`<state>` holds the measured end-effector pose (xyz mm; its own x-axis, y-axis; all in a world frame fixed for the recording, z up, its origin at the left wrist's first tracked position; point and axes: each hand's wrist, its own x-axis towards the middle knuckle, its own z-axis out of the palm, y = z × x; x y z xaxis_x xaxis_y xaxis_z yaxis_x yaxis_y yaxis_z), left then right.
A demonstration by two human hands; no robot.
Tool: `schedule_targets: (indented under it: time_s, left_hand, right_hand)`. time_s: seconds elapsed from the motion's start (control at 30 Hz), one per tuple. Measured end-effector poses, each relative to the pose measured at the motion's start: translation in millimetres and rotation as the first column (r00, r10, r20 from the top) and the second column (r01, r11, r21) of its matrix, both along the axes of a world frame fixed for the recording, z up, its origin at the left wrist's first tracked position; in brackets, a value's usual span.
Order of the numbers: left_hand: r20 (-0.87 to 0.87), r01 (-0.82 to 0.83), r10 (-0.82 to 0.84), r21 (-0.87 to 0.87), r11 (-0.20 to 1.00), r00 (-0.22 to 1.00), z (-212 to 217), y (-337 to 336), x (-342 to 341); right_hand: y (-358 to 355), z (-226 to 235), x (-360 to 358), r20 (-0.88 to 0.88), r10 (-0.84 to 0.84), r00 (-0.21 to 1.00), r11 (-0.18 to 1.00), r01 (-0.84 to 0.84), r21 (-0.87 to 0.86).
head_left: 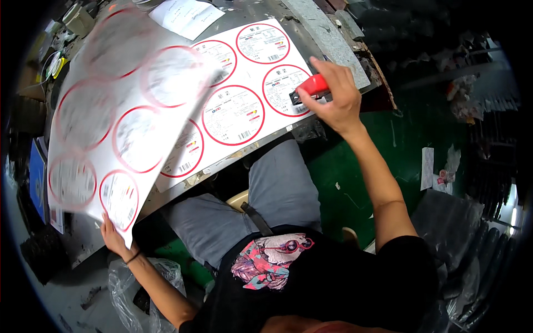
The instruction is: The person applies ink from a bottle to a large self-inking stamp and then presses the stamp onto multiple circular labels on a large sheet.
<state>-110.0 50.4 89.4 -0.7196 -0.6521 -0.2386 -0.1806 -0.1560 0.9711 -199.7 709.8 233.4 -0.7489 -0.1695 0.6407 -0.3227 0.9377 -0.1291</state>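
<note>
Near the lower left, my left hand [112, 235] grips the bottom corner of a large white printed sheet [109, 157]. That sheet is lifted, curved and blurred by motion, with rows of red-ringed round labels on it. Another sheet [256, 75] with the same red-ringed labels lies flat on the table, partly covered by the lifted one. My right hand [340, 99] is closed around a red hand tool [316, 85] with a dark end, whose exact kind I cannot make out. It is held over the label at the flat sheet's right side.
The worktable [270, 14] has a grey strip [332, 39] along its right edge. At the back are a paper with writing [186, 16] and a beige cup [78, 21]. A blue folder [38, 176] stands at the left. A clear plastic bag [123, 288] sits below my left arm.
</note>
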Motion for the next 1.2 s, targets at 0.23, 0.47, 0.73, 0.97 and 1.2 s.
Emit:
schedule_targets:
  time_s: [0.23, 0.47, 0.73, 0.97, 1.2]
  left_hand:
    - [0.099, -0.514, 0.527, -0.131, 0.848, 0.844, -20, -20, 98]
    - [0.051, -0.443, 0.481, -0.317, 0.839, 0.875, -36, 4, 76]
    - [-0.192, -0.276, 0.198, -0.675, 0.685, 0.961, 31, 82, 35]
    - [0.048, 0.206, -0.265, -0.768, 0.607, 0.963, 54, 195, -89]
    - [0.101, 0.181, -0.195, -0.873, 0.454, 0.976, 25, 219, -115]
  right_hand:
    - [-19, -44, 2, 0.013, -0.009, 1.000, 0.997, 0.008, 0.081]
    - [-149, -66, 6, 0.047, 0.080, 0.996, 0.995, -0.083, 0.061]
    - [-280, -35, 25, 0.008, 0.236, 0.972, 0.971, -0.236, -0.029]
    - [-298, -20, -30, -0.142, 0.204, 0.969, 0.977, -0.212, -0.039]
    - [-298, -69, -125, 0.049, 0.265, 0.963, 0.960, -0.260, -0.101]
